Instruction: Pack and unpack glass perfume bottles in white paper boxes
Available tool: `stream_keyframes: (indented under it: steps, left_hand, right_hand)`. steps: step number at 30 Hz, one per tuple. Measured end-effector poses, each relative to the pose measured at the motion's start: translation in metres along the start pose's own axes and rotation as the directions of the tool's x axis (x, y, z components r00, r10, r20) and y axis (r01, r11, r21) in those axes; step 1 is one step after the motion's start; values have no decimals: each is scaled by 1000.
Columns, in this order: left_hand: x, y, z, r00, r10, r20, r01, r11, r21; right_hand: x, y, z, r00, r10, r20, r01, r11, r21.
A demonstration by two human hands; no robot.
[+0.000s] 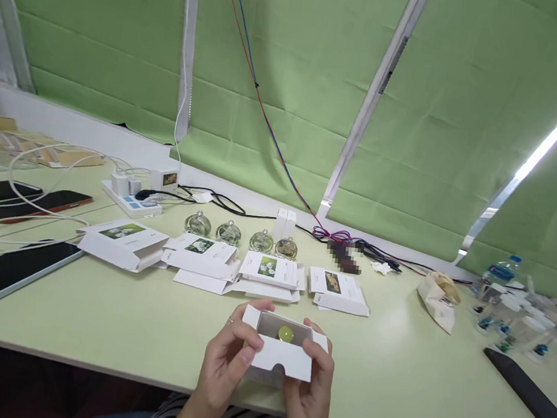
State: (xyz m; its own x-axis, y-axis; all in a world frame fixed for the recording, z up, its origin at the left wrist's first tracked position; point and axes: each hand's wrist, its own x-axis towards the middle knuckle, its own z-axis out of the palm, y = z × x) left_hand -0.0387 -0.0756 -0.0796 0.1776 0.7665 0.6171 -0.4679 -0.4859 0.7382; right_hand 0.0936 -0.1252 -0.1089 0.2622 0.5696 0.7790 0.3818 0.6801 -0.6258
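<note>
Near the table's front edge, my left hand (226,357) and my right hand (313,381) both grip a small white box (279,360) with its end open toward me. The fingers of each hand are closed on its sides and flaps. Inside the opening shows a round yellow-green knob (286,334); the rest of what it belongs to is hidden. Behind the box lie several flattened white cartons, among them one with a white-flower picture (269,272) and one with a brown picture (333,282). Round glass bottles, including a greenish one (261,240), stand behind these cartons.
A power strip (131,200) with plugs and white cables sits left, near dark phones (32,203) and a tablet (9,279). Two small white boxes (285,224) stand at the back. On the right are a cloth pouch (437,301), clear jars (508,309) and a black bar (529,395).
</note>
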Motion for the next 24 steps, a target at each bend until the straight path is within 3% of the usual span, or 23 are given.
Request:
stream_keyframes:
  steps: [8, 13, 19, 24]
  left_hand:
    - [1, 1, 4, 998, -14, -68, 11, 999, -41]
    - [2, -1, 6, 993, -64, -100, 50, 990, -134]
    - [2, 5, 15, 974, -112, -199, 85, 987, -139]
    - [2, 9, 20, 971, -102, -216, 86, 993, -86]
  right_hand:
    - [-4, 3, 3, 996, -95, -4, 95, 995, 26]
    - [-5, 0, 5, 999, -43, 7, 42, 998, 47]
    - [-5, -11, 13, 994, 76, -78, -67, 992, 112]
    - [-3, -9, 9, 997, 72, -22, -67, 980, 189]
